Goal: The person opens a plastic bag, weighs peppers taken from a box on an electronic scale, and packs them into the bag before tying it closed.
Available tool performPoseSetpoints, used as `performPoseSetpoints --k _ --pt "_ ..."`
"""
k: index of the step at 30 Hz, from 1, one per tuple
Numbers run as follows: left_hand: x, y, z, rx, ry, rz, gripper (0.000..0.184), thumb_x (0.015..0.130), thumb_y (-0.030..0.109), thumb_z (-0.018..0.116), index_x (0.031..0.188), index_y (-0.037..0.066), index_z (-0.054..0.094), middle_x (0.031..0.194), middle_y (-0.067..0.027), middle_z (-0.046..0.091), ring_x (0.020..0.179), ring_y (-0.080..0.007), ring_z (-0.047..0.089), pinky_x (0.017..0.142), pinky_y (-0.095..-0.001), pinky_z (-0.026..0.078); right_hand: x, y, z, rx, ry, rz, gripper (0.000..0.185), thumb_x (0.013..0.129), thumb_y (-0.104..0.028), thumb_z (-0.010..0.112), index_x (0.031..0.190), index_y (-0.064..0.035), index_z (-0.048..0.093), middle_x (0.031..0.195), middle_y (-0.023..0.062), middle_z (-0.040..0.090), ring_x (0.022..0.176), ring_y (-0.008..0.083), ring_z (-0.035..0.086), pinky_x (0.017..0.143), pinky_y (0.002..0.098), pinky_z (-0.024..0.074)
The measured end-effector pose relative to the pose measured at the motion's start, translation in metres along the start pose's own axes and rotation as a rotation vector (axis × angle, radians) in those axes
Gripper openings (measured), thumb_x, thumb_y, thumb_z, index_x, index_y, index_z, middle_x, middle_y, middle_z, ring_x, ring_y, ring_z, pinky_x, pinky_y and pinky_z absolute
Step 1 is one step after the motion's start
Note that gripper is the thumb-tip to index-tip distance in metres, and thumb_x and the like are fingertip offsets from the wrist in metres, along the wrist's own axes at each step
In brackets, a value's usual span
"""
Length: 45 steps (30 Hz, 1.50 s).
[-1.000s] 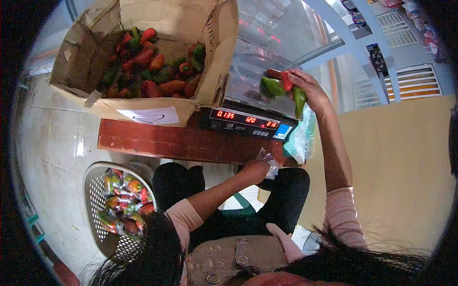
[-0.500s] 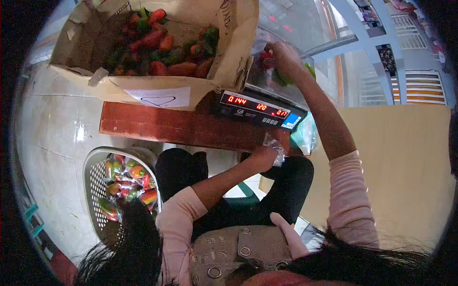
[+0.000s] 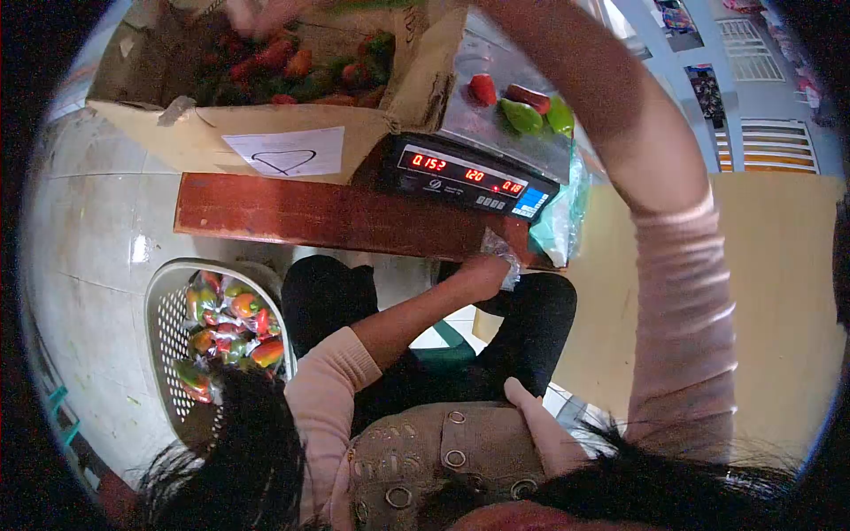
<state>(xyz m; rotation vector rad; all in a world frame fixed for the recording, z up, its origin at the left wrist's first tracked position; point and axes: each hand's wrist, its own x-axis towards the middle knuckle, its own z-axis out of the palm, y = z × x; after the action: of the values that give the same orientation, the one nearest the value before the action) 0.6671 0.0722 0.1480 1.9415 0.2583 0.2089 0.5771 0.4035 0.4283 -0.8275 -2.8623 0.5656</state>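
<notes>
My left hand (image 3: 485, 276) is closed on a crumpled clear plastic bag (image 3: 501, 251) above my knee, by the front edge of the red-brown bench (image 3: 292, 212). My right arm stretches across the top of the view, and my right hand (image 3: 266, 12), smeared by motion, is over the cardboard box (image 3: 177, 133). Whether it holds anything cannot be made out. Red and green peppers (image 3: 274, 58) fill the bottom of the box. On the metal pan of the scale (image 3: 469, 177) lie a red pepper (image 3: 482, 89), a dark red one (image 3: 529, 97) and two green ones (image 3: 521, 116).
A light perforated basket (image 3: 168, 310) with several bagged peppers (image 3: 245, 306) stands on the tiled floor at the left. Pale plastic bags (image 3: 556, 232) hang beside the scale. A pale wooden surface (image 3: 708, 292) lies at the right, with glass panels behind the scale.
My right hand has left the scale pan and moved left over the box, leaving the peppers on the pan. The lit reading has risen. My left hand still holds the clear bag.
</notes>
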Motion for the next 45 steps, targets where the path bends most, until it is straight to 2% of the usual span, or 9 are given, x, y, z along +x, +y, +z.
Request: performPoseSetpoints --k 2,5,22,29,34,37,39,42,45 --pt "-0.003 0.003 -0.010 -0.011 0.010 0.005 0.017 0.072 0.000 0.049 0.083 -0.003 0.062 0.087 -0.0248 0.061 0.085 -0.0409 0.060 0.073 -0.0495 0.047 0.021 -0.013 0.032 0.091 -0.367 0.156 0.009 0.073 -0.009 0.058 0.074 0.0002 0.059 0.082 0.0152 0.062 0.066 0.0218 0.058 0.064 0.0367 0.0480" --pt "-0.006 0.008 -0.022 -0.043 0.049 -0.013 0.017 0.071 0.001 0.050 0.082 -0.003 0.062 0.088 -0.0249 0.061 0.085 -0.0398 0.060 0.073 -0.0491 0.048 0.038 0.004 0.087 -0.074 -0.476 0.173 0.010 0.074 -0.009 0.058 0.078 0.0000 0.059 0.084 0.0144 0.062 0.067 0.0211 0.058 0.063 0.0359 0.0483" --pt "0.001 -0.002 -0.025 0.037 0.034 0.019 0.016 0.072 0.000 0.050 0.080 -0.002 0.063 0.085 -0.0252 0.062 0.082 -0.0402 0.061 0.071 -0.0477 0.049 0.025 0.038 0.140 -0.213 -0.329 0.177 0.023 0.076 -0.011 0.063 0.096 -0.0010 0.057 0.092 0.0100 0.062 0.070 0.0176 0.060 0.062 0.0312 0.0503" --pt "0.002 0.002 -0.029 0.014 -0.027 -0.089 0.016 0.075 0.003 0.049 0.083 -0.002 0.063 0.087 -0.0243 0.062 0.084 -0.0401 0.061 0.070 -0.0468 0.049 -0.040 -0.026 0.028 -0.252 0.313 0.123 0.030 0.078 -0.012 0.065 0.104 -0.0014 0.056 0.095 0.0083 0.062 0.072 0.0161 0.061 0.061 0.0292 0.0511" --pt "-0.011 0.021 -0.041 -0.104 0.024 -0.071 0.017 0.075 0.002 0.049 0.086 -0.002 0.061 0.087 -0.0233 0.063 0.084 -0.0405 0.061 0.072 -0.0479 0.048 -0.208 -0.073 0.017 0.014 0.977 0.708 0.046 0.076 -0.016 0.068 0.116 -0.0041 0.050 0.098 0.0088 0.061 0.067 0.0122 0.058 0.055 0.0248 0.0476" --pt "-0.009 0.025 -0.038 0.065 -0.133 -0.026 0.017 0.074 0.001 0.050 0.086 -0.003 0.062 0.088 -0.0235 0.062 0.085 -0.0400 0.061 0.073 -0.0478 0.048 -0.302 -0.081 0.076 0.634 1.148 0.981 0.052 0.075 -0.019 0.067 0.121 -0.0031 0.047 0.104 0.0082 0.059 0.082 0.0157 0.060 0.064 0.0253 0.0481" --pt "-0.006 0.012 -0.017 0.134 -0.136 -0.031 0.015 0.073 0.002 0.051 0.082 -0.003 0.062 0.085 -0.0240 0.062 0.081 -0.0386 0.062 0.071 -0.0475 0.049 -0.331 -0.090 0.102 1.061 1.297 0.969 0.053 0.079 -0.028 0.061 0.124 -0.0032 0.045 0.102 0.0076 0.058 0.068 0.0135 0.056 0.057 0.0248 0.0463" --pt "-0.017 0.011 -0.016 0.182 -0.153 0.008 0.015 0.078 0.006 0.048 0.077 -0.002 0.060 0.079 -0.0240 0.061 0.074 -0.0360 0.062 0.067 -0.0485 0.049 -0.362 -0.075 0.137 1.081 1.350 1.085 0.053 0.080 -0.029 0.061 0.124 -0.0031 0.048 0.096 0.0076 0.060 0.065 0.0125 0.054 0.055 0.0248 0.0453" --pt "-0.011 -0.008 0.005 0.249 -0.094 0.070 0.020 0.081 0.008 0.045 0.082 -0.002 0.061 0.084 -0.0240 0.062 0.077 -0.0348 0.062 0.073 -0.0496 0.047 -0.357 -0.060 0.148 0.557 1.150 1.270 0.041 0.079 -0.022 0.063 0.115 -0.0030 0.056 0.097 0.0083 0.060 0.078 0.0149 0.057 0.065 0.0244 0.0456"
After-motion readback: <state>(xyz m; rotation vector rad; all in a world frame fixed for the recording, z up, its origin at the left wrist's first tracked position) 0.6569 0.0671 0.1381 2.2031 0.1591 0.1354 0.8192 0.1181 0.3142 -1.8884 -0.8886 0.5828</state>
